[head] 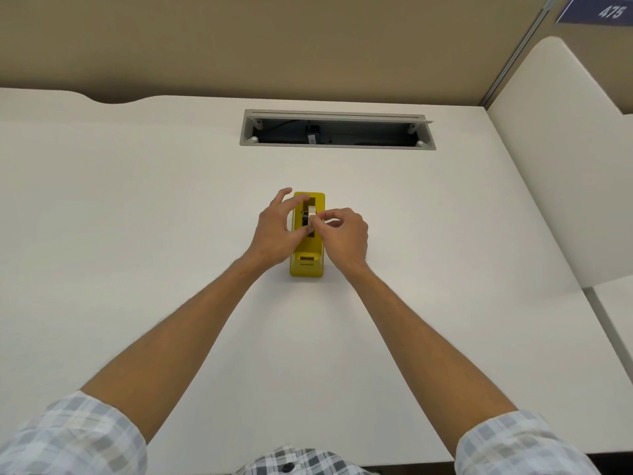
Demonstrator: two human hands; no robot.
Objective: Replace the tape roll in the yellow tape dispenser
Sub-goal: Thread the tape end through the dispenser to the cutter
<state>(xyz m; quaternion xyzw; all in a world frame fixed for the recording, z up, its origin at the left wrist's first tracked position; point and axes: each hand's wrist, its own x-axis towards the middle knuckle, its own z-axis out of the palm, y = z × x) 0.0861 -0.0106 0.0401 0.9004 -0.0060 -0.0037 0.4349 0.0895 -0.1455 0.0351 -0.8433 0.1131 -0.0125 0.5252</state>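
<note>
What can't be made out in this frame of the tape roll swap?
- Pale tape roll in the yellow plastic tape dispenser: head view, fingers of the left hand and right hand cover most of it; seating unclear.
- Loose tape end: too small.
- Grey cable tray opening in the white desk: contents dark, unreadable.
</note>
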